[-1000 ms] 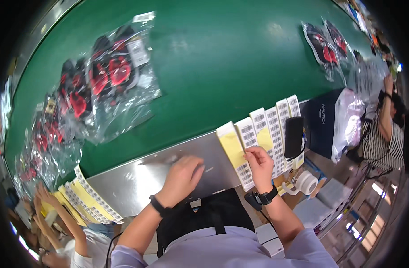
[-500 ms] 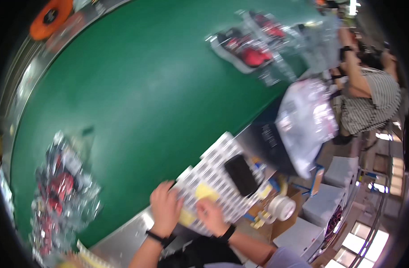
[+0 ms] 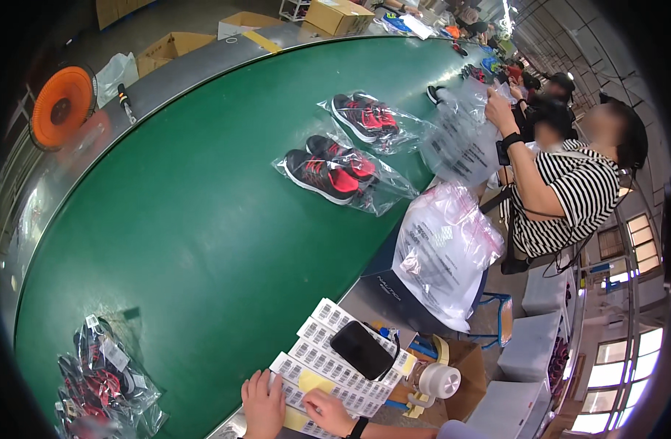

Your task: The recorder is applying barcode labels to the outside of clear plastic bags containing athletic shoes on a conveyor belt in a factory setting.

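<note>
Sheets of white barcode labels [image 3: 335,356] lie overlapped at the green belt's near edge. My left hand [image 3: 263,407] rests flat at their left edge, fingers stretched out. Just right of it, my right hand [image 3: 328,412] is closed, thumb and fingers pinched together beside a yellow patch [image 3: 315,381] on the sheets. Whatever its fingertips hold is too small or hidden to name. A black phone [image 3: 362,350] lies on top of the sheets, beyond my right hand.
Bagged black-and-red shoes [image 3: 324,175] lie on the green belt [image 3: 196,241], with another bagged bundle [image 3: 105,380] at near left. A pile of clear plastic bags [image 3: 445,252] covers a dark box. A white-lidded bottle [image 3: 438,380] stands right. A co-worker [image 3: 562,183] handles a bag.
The view has swung upward, so my hands, the label sheets and the phone sit lower in the picture. More of the belt's far end shows. Both hands stay at the sheets.
</note>
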Tool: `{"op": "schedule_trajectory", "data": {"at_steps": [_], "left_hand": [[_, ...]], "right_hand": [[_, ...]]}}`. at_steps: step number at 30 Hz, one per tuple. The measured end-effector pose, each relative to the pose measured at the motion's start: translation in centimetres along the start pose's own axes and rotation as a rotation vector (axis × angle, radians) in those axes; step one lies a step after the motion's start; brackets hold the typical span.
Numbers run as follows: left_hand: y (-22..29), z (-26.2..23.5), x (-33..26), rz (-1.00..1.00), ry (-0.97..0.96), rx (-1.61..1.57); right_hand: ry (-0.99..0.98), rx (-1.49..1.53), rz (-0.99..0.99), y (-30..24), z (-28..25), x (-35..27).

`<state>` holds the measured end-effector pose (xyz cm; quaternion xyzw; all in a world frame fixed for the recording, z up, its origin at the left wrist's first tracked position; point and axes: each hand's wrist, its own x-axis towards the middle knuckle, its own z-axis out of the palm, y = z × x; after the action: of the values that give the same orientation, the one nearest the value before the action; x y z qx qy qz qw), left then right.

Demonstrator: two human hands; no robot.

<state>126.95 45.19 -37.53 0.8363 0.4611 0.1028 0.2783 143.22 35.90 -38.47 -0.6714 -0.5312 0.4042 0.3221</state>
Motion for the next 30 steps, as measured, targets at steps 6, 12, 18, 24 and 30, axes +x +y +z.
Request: {"op": "schedule_trajectory", "data": {"at_steps": [6,12,18,24,30], "left_hand": [[0.1,-2.1,0.7,0.082,-0.008,0.019],[-0.3,-1.9,-0.1,0.026,-0.025,-0.177],[-0.3,-0.7,-1.5,-0.109,0.021,-0.41],[-1.5,-0.3,-1.7,-0.164,-0.08,-0.432],[-3.1,-0.8,-1.3,-0.075,0.038,-0.4]], "right_hand": [[-0.002,0.02,0.046,-0.5,-0.1,0.0],[0.009,0.002,0.01,-0.3,0.2,-0.2],[0.039,0.152,0.085,-1.7,-0.6,0.1],[-0.231,-0.035,0.113,-3.1,-2.2,4.0],[-0.211,-0.156,-0.032,-0.7,0.4,4.0]]}}
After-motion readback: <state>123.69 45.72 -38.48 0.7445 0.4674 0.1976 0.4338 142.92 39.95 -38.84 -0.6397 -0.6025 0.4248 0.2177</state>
